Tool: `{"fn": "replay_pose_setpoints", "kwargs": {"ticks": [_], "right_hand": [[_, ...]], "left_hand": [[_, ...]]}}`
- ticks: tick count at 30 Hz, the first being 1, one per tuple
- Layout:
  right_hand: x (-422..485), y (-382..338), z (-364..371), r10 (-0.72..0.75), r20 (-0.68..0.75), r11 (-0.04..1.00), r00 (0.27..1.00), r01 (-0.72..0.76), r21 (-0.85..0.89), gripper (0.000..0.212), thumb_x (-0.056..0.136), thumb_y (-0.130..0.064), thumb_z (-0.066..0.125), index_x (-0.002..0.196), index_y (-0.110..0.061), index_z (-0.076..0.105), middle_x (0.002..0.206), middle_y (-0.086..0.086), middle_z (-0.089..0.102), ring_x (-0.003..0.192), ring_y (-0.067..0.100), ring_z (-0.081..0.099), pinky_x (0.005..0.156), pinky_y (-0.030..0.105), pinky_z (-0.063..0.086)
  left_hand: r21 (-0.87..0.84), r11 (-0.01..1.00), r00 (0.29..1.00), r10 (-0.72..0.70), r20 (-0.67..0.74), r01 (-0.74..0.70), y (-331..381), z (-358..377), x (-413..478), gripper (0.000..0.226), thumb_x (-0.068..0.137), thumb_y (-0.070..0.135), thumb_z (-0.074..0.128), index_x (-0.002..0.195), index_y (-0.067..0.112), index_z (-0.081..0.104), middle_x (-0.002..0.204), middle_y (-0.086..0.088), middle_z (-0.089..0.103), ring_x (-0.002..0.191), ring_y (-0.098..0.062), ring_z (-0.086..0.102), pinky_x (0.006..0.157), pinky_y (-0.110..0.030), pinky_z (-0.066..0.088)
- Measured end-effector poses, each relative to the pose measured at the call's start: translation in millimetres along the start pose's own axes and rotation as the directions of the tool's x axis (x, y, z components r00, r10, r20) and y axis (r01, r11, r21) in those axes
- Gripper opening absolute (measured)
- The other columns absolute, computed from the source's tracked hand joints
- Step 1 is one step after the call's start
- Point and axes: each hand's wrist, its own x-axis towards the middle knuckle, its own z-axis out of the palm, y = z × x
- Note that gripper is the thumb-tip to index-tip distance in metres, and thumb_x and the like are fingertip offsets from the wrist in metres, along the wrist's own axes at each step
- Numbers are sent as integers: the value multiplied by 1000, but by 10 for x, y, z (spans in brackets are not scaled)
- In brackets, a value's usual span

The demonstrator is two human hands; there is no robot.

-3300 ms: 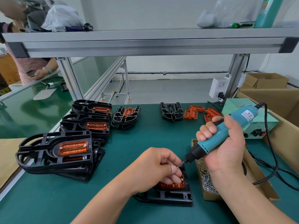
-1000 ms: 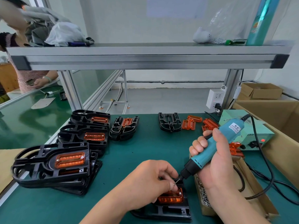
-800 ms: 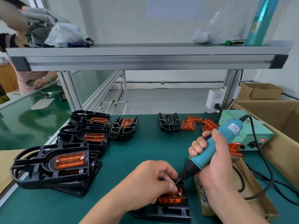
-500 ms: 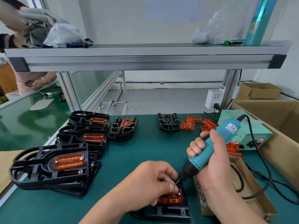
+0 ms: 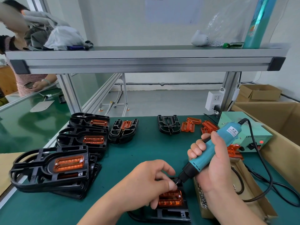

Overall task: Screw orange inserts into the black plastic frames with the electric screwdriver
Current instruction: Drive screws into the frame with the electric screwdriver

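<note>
**INSP:** Workpiece loc.?

**TECH:** Black plastic frame (image 5: 172, 215) lies flat on the green bench mat (image 5: 146, 153) at 6 o'clock, nearest the person. Orange insert (image 5: 170, 200) sits in its window, top face showing. The left hand (image 5: 146, 187) hides the frame's 9 o'clock side.

**INSP:** Grip status, both hands?

**TECH:** Left hand: fingers curled, thumb + forefinger pressed together at the driver's bit tip. They pinch what looks like a small screw (image 5: 176, 184), too small to confirm. Right hand (image 5: 211, 163): wrapped round the barrel of the electric screwdriver (image 5: 215, 148). Tool tilted, bit toward 8 o'clock, cord end toward 2 o'clock. Bit tip is over the insert's 12 o'clock edge. Can't tell if it's in a hole.

**INSP:** Handling assessment?

**TECH:** Judgement only.
- **Frame:** thin ribbed moulding, light, fairly stiff. Likely to skate on the mat under driver push, so press down on the rim close to the insert, not the thin loop.
- **Insert:** hard translucent plastic, prob. brittle at the screw ears. A slanted screw or over-torque could crack it. Take it by the long edges.
- **Screw:** tiny and slippery. Pinch by the shank, fingers clear of the bit.

**INSP:** Surroundings?

**TECH:** Stacks of fitted frames (image 5: 48, 169) at 9–10 o'clock. Bare frame (image 5: 168, 126) and loose inserts (image 5: 192, 125) at 12–1 o'clock. Cardboard screw box (image 5: 207, 214) just beside the workpiece at 3 o'clock. Power unit (image 5: 253, 137) at 2 o'clock, red lamp lit.
</note>
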Motion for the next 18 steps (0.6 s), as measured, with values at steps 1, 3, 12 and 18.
{"fn": "replay_pose_setpoints", "kwargs": {"ticks": [1,3,12,18], "right_hand": [[0,0,3,2,-2,1000,1000,-2,1,22,105,-35,57,92,-17,60,70,-2,44,56,11,44,52,24,45],[2,-5,2,3,-1,1000,1000,-3,5,23,105,-35,57,92,-17,60,70,-2,44,56,11,44,51,24,45],[-6,30,-11,-6,26,1000,1000,7,-29,21,99,-37,64,92,-17,60,69,-1,46,56,12,46,51,26,47],[-33,78,35,-10,41,998,999,13,-66,20,99,-36,63,92,-17,61,69,0,46,56,13,46,52,27,46]], "left_hand": [[-3,1000,1000,5,-8,-5,1,-21,-4,21,93,33,63,114,37,60,105,9,79,49,-15,60,47,-22,46],[12,1000,999,22,-50,-21,-8,-70,6,20,95,32,62,115,36,62,104,10,79,51,-15,60,49,-24,49],[566,822,980,66,-187,53,-234,-386,1,32,90,58,63,120,47,67,106,25,59,109,6,48,94,-22,43],[562,823,996,-36,-83,76,-300,-376,19,47,79,65,65,123,51,64,107,23,57,102,6,54,91,-21,44]]}}
